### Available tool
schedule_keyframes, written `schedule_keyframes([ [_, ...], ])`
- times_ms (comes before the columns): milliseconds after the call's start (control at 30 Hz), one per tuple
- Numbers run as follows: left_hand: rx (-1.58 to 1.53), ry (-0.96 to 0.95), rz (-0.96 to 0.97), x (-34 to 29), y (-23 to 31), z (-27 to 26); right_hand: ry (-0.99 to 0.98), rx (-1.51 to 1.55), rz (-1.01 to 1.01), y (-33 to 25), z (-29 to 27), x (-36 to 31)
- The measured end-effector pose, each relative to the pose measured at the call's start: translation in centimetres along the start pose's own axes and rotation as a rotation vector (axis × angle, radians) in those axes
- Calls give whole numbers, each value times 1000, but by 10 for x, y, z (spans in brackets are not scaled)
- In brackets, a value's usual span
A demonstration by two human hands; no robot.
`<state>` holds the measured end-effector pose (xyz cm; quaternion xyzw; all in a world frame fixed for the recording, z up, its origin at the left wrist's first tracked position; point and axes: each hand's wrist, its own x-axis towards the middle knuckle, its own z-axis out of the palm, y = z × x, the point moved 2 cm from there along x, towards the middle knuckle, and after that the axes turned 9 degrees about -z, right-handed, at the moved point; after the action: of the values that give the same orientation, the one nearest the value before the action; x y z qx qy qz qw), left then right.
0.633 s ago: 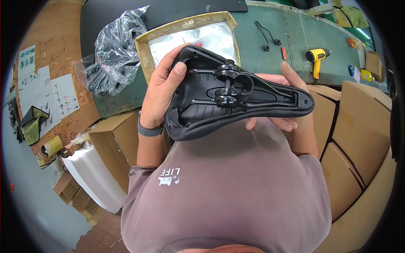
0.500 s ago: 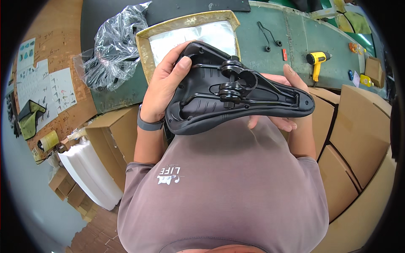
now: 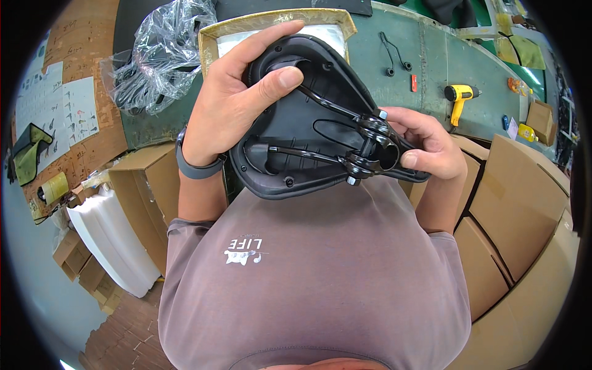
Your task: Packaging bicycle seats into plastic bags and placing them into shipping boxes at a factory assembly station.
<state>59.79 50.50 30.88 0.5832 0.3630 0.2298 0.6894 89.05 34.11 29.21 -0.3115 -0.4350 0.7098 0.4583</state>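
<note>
A black bicycle saddle [image 3: 296, 132] is held up in front of my chest, its underside facing me. Metal rails run along it, and a round seat clamp [image 3: 373, 148] with bolts sits on them toward the narrow nose. My left hand [image 3: 243, 92] grips the wide rear end, thumb on the underside near a rail socket and fingers over the far edge. At the nose, my right hand [image 3: 431, 145] closes around the saddle, thumb beside the clamp. The saddle partly covers a shallow box [image 3: 277, 21] with white lining on the bench behind it.
The green bench [image 3: 431, 68] carries a yellow heat gun [image 3: 459, 102], a small red item [image 3: 414, 82] and two thin black rods [image 3: 391, 55]. A clear plastic bag [image 3: 166, 55] with dark contents lies at left. Cardboard boxes [image 3: 524, 203] stand at both sides, beside white foam sheets [image 3: 111, 246].
The saddle has tilted, bringing its rear end up and its underside more toward me. My right hand has gone from spread fingers behind the nose to gripping it.
</note>
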Motion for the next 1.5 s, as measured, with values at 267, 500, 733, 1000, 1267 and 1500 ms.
schedule_keyframes([
  [267,86,-16,98,12,9,5,26,-231,50,-5,2,1],
  [500,-57,-154,124,69,-33,23,103,84,323,8,3,-15],
  [733,823,399,-221,185,-312,38,496,148,229,61,1,-50],
  [1000,860,413,-173,157,-406,74,998,364,129,107,-15,-99],
  [1267,933,355,-160,134,-387,87,984,648,229,141,-33,-90],
  [1500,390,394,-200,111,-381,38,846,-39,159,167,-42,-15],
])
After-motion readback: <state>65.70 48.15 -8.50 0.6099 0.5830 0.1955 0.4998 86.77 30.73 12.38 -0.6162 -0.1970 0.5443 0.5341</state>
